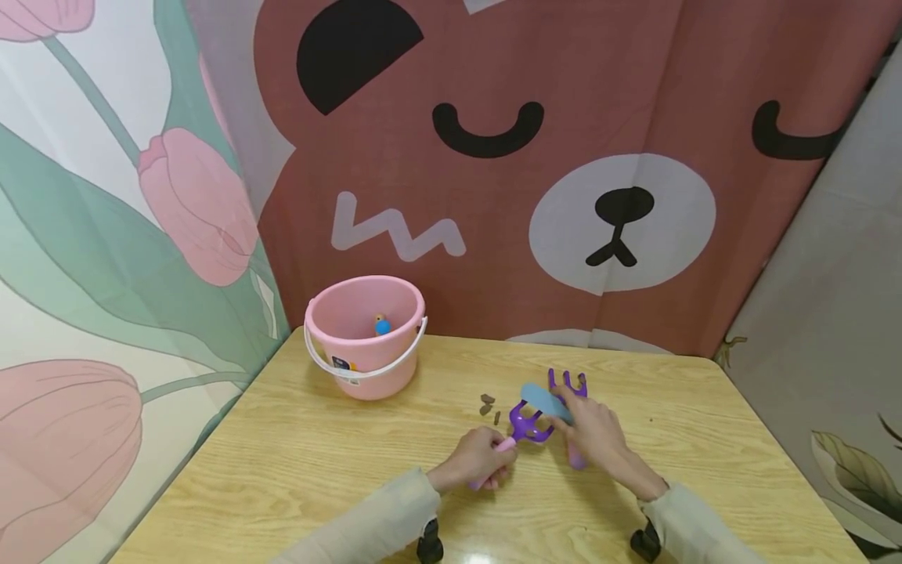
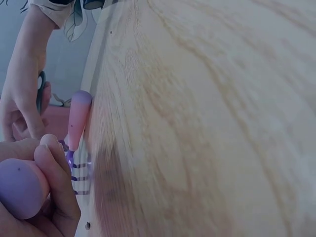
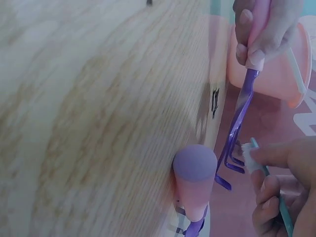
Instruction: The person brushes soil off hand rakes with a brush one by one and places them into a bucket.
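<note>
Left hand (image 1: pixel 486 458)'s wrapped round the pink handle (image 3: pixel 260 22) of a purple rake (image 1: pixel 524 425), held just over the table (image 1: pixel 338 486), while the right hand (image 1: pixel 597 432)'s pinching a blue brush (image 1: pixel 541 398) right by the tines (image 3: pixel 223 183). Second rake (image 1: pixel 577 456)'s lying under the right hand, brown crumbs (image 1: pixel 485 409) off left, pink bucket (image 1: pixel 380 380) farther back.

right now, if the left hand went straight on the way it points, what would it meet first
Leading with its rake, the left hand would likely meet the brush first, held close ahead by the right hand. Depth is unclear, so rake and brush may be touching.
</note>
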Motion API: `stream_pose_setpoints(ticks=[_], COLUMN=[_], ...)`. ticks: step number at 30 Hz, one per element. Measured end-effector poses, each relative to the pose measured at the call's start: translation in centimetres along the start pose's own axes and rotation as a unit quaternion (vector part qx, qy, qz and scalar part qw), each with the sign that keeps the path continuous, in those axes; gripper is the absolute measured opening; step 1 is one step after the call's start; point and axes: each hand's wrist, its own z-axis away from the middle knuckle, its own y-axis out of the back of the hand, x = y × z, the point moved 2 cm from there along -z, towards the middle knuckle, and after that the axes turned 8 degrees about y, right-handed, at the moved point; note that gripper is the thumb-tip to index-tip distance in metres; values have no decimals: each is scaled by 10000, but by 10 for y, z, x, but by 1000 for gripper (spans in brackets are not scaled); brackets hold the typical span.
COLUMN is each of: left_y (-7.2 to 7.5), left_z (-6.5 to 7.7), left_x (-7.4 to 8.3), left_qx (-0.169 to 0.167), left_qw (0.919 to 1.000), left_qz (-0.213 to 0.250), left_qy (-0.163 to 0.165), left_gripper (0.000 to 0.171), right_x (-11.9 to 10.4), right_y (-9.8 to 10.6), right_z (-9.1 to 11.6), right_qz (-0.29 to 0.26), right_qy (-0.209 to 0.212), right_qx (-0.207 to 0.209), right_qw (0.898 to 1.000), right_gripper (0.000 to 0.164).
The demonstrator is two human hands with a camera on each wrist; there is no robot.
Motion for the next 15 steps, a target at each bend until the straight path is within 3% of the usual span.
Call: stream_pose_setpoints(ticks=[4, 9, 12, 15], left_y=[2, 2, 1, 0], left_z=[1, 0, 0, 0], left_x=[1, 1, 0, -2], left_qx=[29, 3, -33, -55], left_qw=[10000, 10000, 10000, 10000], left_qz=[-15, -27, -33, -7], left_qy=[-15, 8, -2, -16], left_gripper=[12, 12, 13, 13], right_x=[-2, -3, -1, 1], right_y=[0, -2, -1, 3], right_z=[-1, 1, 4, 5], right_qz=[-229, -578, -336, 88], right_qy=[66, 109, 22, 16], right_qx=[80, -295, -285, 162], right_qw=[9997, 9978, 9990, 9998], right_gripper=[43, 39, 41, 45])
